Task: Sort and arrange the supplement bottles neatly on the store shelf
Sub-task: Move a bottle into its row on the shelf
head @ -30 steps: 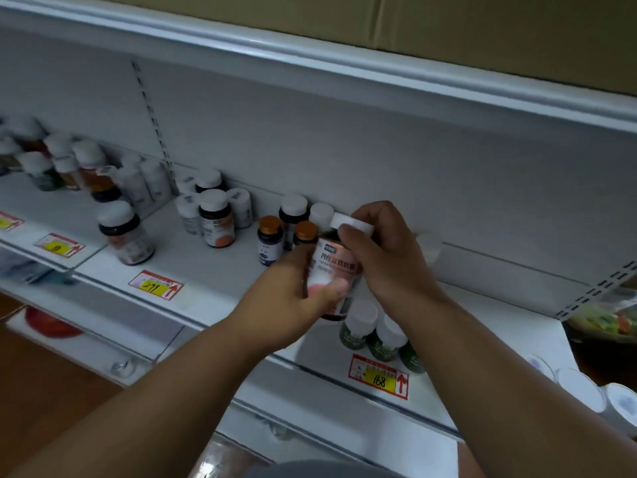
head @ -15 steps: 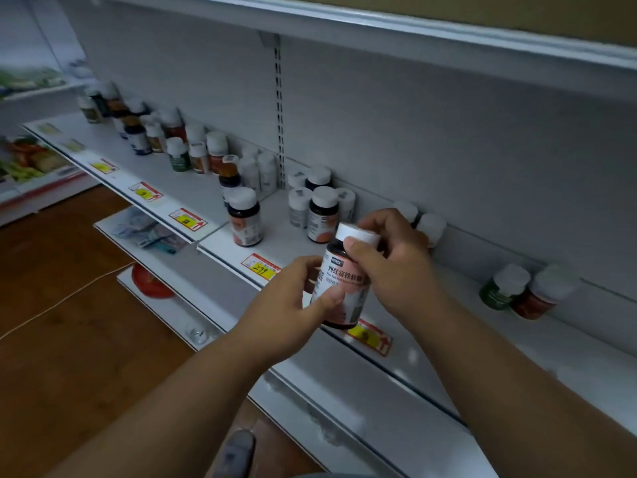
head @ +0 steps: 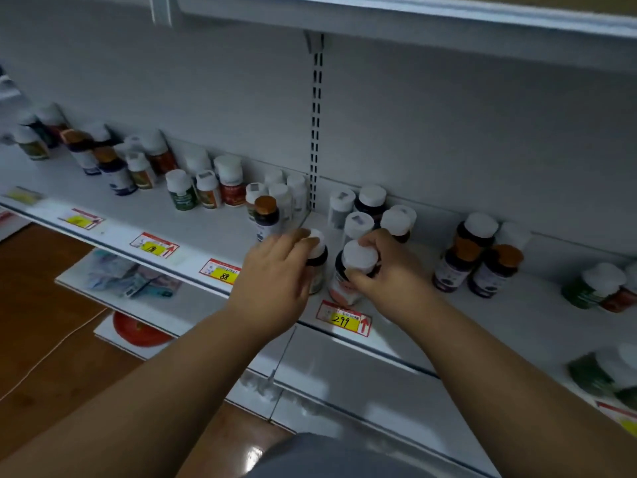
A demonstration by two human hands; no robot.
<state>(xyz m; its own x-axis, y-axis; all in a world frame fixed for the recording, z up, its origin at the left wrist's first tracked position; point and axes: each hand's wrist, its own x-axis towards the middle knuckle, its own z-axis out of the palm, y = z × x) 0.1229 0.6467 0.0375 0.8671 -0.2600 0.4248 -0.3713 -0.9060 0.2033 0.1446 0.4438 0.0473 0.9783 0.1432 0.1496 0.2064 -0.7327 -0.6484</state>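
Observation:
A pink-labelled bottle with a white cap stands at the front edge of the white shelf, just above the 299 price tag. My right hand grips it around the cap from the right. Close on its left stands a dark bottle with a white cap. My left hand wraps around this one from the left, fingertips on the cap. Behind them several white-capped bottles cluster against the back wall.
Loose rows of mixed bottles run along the shelf to the left. Orange-capped dark bottles and a green bottle stand to the right. An upper shelf overhangs. Lower shelves hold packets and a red item.
The pink-labelled bottle, held in both hands in the air before, now stands on the shelf under my right hand. My left hand has let go of it and moved onto the neighbouring dark bottle.

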